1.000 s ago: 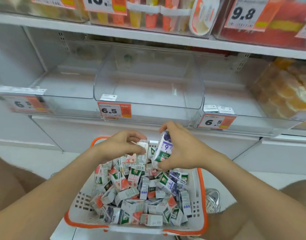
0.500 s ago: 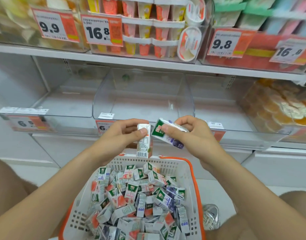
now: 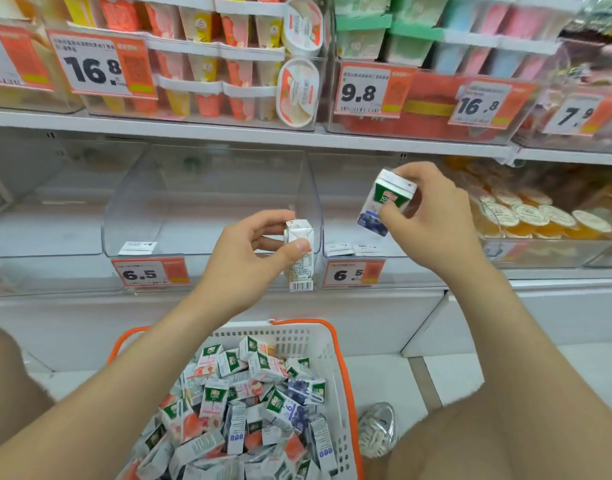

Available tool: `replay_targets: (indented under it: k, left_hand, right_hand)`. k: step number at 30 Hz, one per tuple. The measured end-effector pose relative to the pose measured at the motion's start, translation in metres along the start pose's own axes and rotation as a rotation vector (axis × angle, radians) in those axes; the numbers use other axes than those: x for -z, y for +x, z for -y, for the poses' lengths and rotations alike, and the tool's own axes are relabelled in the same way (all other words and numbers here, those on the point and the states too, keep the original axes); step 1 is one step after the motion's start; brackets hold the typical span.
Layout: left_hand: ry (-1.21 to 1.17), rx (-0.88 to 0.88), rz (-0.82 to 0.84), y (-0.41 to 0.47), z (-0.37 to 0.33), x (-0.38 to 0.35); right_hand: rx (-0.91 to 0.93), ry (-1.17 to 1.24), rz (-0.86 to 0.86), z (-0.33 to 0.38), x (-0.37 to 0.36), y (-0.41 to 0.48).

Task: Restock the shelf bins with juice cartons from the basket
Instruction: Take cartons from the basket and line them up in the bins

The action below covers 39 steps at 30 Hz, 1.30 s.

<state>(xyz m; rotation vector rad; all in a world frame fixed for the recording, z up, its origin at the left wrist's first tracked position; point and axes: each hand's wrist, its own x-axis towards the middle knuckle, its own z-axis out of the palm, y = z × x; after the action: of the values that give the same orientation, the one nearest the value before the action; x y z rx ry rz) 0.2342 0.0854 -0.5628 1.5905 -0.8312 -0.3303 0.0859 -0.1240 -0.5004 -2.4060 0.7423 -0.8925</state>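
Delivery: left hand (image 3: 249, 261) pinches white carton (image 3: 300, 237) upright, right hand (image 3: 432, 216) at two o'clock grips blueberry carton (image 3: 384, 202), poised for bins (image 3: 193, 202).

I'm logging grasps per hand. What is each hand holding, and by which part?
The left hand pinches an upright white carton near its top; the right hand grips a tilted green-and-blue carton, thumb on its front, fingers behind.
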Motion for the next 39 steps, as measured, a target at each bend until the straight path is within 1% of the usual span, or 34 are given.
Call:
replay_targets:
  k: [2,5,7,9,14,16,18,19,20,21,22,23,24,25,26,27,28,29,32,34,36,37,39]
  left_hand:
    - [0.008,0.004,0.005,0.003,0.002,-0.009]
    - [0.017,0.028,0.023,0.005,0.010,-0.018]
    - [0.023,0.045,0.027,0.004,0.016,-0.021]
    - [0.030,0.062,0.028,0.004,0.020,-0.022]
    - [0.039,0.105,0.035,0.006,0.025,-0.021]
    - [0.024,0.139,0.064,0.005,0.025,-0.018]
    - [-0.025,0.173,0.104,0.004,0.025,-0.014]
    - [-0.056,0.193,0.117,0.003,0.025,-0.011]
    - [-0.086,0.213,0.126,0.003,0.024,-0.008]
    - [-0.113,0.229,0.133,0.003,0.025,-0.005]
    - [-0.141,0.241,0.139,0.004,0.024,-0.001]
    - [-0.174,0.251,0.142,0.004,0.024,0.003]
    - [-0.215,0.261,0.146,0.005,0.023,0.006]
    - [-0.257,0.268,0.150,0.005,0.022,0.010]
    - [-0.294,0.271,0.156,0.004,0.019,0.013]
    - [-0.326,0.270,0.165,0.003,0.017,0.017]
    - [-0.350,0.264,0.177,0.002,0.014,0.020]
    - [-0.362,0.259,0.182,0.001,0.012,0.025]
    - [-0.357,0.246,0.179,-0.001,0.007,0.039]
    - [-0.316,0.231,0.138,-0.003,0.004,0.050]
    - [-0.200,0.192,0.053,-0.003,0.001,0.062]
    - [-0.086,0.167,0.008,-0.002,0.001,0.069]
    - [0.227,0.084,-0.092,0.002,0.000,0.088]
  right_hand:
    - [-0.026,-0.132,0.029,-0.026,0.003,0.009]
    - [-0.103,-0.321,0.236,-0.059,-0.003,0.020]
    - [-0.085,-0.418,0.372,-0.073,-0.007,0.027]
    - [-0.074,-0.445,0.472,-0.079,-0.010,0.031]
    - [-0.132,-0.358,0.637,-0.079,-0.022,0.038]
    - [-0.174,-0.370,0.638,-0.079,-0.029,0.037]
    - [-0.166,-0.415,0.581,-0.077,-0.036,0.036]
    - [-0.134,-0.467,0.535,-0.072,-0.039,0.035]
    - [-0.066,-0.520,0.432,-0.061,-0.041,0.032]
    - [0.034,-0.507,0.304,-0.049,-0.044,0.028]
    - [0.127,-0.385,0.187,-0.031,-0.047,0.020]
    - [0.188,-0.202,0.121,-0.012,-0.050,0.010]
    - [0.203,-0.015,0.131,0.005,-0.052,0.000]
    - [0.197,0.125,0.218,0.018,-0.055,-0.009]
    - [0.181,0.183,0.358,0.028,-0.058,-0.017]
    - [0.176,0.172,0.492,0.033,-0.063,-0.022]
    - [0.183,0.146,0.587,0.036,-0.068,-0.024]
    - [0.186,0.141,0.634,0.038,-0.073,-0.023]
    - [0.154,0.256,0.668,0.051,-0.086,-0.016]
    - [0.122,0.303,0.672,0.061,-0.094,-0.013]
    - [0.108,0.319,0.652,0.076,-0.104,-0.011]
    - [0.129,0.314,0.627,0.084,-0.110,-0.010]
    - [0.196,0.263,0.508,0.097,-0.125,-0.007]
